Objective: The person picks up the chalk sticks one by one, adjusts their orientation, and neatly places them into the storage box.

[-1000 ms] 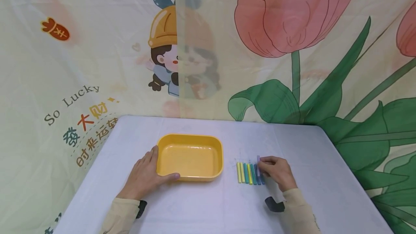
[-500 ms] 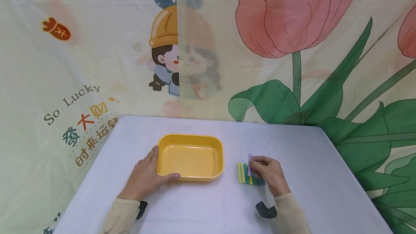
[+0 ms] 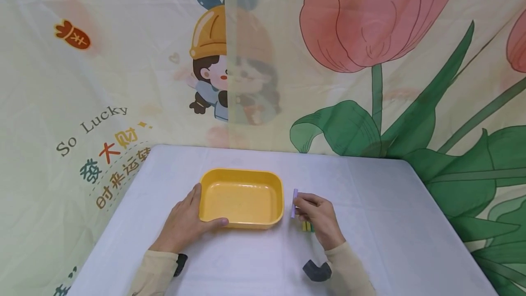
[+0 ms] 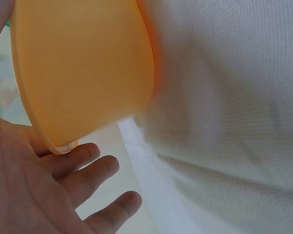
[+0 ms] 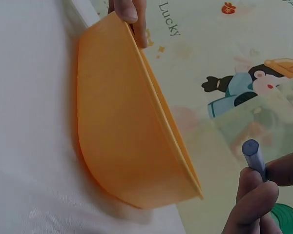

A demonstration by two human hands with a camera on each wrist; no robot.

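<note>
- Holding a purple chalk stick (image 3: pixel 294 203) upright in a pinch of curled fingertips, the right hand (image 3: pixel 317 216) hovers just beside the right wall of the yellow tray (image 3: pixel 241 198); the wrist view shows the stick's (image 5: pixel 254 152) end poking up past the fingers (image 5: pixel 256 195).
- Steadying the tray, the left hand (image 3: pixel 185 223) grips its near-left corner, thumb curled along the near rim and fingers (image 4: pixel 88 168) spread flat against the left wall.
- The tray sits near the middle of the table (image 3: pixel 386 204) and its inside looks bare, so nothing appears to be stowed yet.
- Other chalk sticks (image 3: pixel 306 226) lie on the table under the right hand, mostly hidden; I cannot tell how many, but they seem left to move.
</note>
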